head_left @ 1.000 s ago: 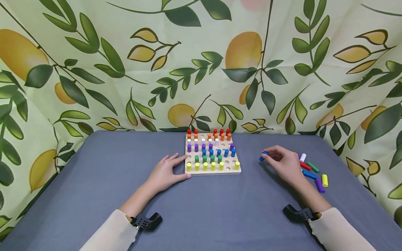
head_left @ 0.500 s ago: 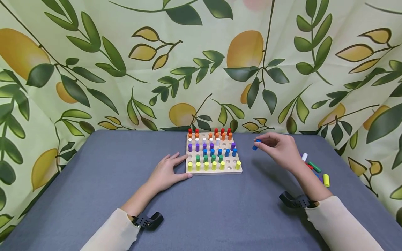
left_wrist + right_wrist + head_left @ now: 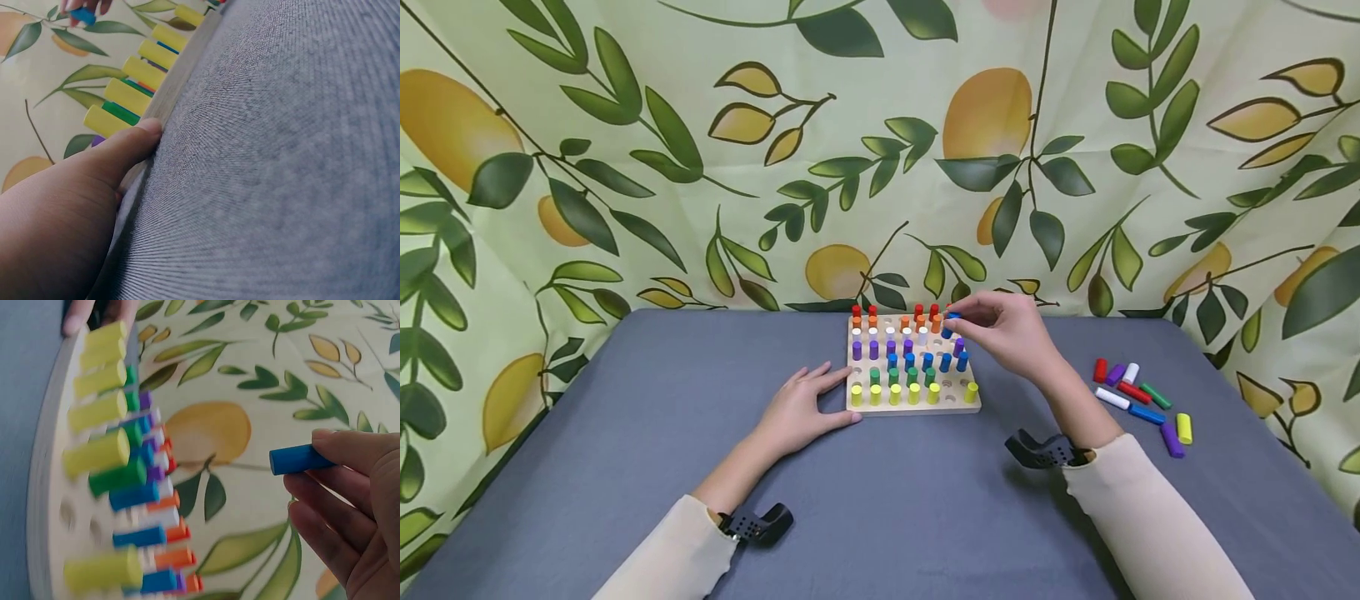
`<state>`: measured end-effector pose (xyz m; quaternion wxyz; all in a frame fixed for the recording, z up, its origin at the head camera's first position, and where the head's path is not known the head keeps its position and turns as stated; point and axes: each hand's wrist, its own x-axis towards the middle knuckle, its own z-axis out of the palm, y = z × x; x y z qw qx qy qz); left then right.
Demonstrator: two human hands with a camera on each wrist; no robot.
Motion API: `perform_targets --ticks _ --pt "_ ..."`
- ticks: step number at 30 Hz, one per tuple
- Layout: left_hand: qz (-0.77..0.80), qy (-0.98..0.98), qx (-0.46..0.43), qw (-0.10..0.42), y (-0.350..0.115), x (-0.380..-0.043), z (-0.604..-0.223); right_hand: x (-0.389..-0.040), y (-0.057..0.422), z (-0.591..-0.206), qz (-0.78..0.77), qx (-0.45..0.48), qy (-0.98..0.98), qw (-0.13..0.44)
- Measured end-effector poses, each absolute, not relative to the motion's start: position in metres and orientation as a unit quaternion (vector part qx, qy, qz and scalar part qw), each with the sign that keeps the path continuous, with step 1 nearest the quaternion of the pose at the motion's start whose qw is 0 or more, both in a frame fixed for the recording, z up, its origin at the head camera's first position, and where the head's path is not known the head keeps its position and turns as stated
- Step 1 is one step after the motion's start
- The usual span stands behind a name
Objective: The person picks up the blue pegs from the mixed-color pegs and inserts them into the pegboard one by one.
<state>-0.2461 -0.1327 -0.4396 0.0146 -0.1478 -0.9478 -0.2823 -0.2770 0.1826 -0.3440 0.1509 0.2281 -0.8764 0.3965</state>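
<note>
A wooden pegboard (image 3: 917,411) carries rows of short coloured pegs, from red at the back to yellow at the front, with some bare holes among them. My left hand (image 3: 801,412) rests against its left side, fingers spread, the thumb touching the front corner. Above the board's back right part, my right hand (image 3: 1015,335) pinches a blue peg (image 3: 294,460) between thumb and fingertips. In the right wrist view the peg is held apart from the board and its free end shows. Part of the back right pegs is hidden behind that hand.
Several loose pegs lie on the grey cloth to the right, among them a yellow peg (image 3: 1184,428), a green peg (image 3: 1155,396) and a white peg (image 3: 1112,398). A leaf-patterned curtain (image 3: 865,192) hangs right behind the table's back edge.
My right hand has carried the blue peg left, from near the loose pegs to over the board, uncovering the loose pegs. The left hand stays at the board.
</note>
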Motion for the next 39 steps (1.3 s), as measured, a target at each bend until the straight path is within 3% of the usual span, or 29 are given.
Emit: perform_targets --ticks 17,39 --pt "-0.286 -0.948 -0.142 0.012 -0.134 -0.246 -0.439 -0.292 0.108 -0.325 0.436 0.263 -0.857 0.079" --pt "-0.289 -0.945 -0.153 0.017 -0.133 -0.249 -0.441 -0.306 0.096 -0.363 0.385 0.294 -0.874 0.045"
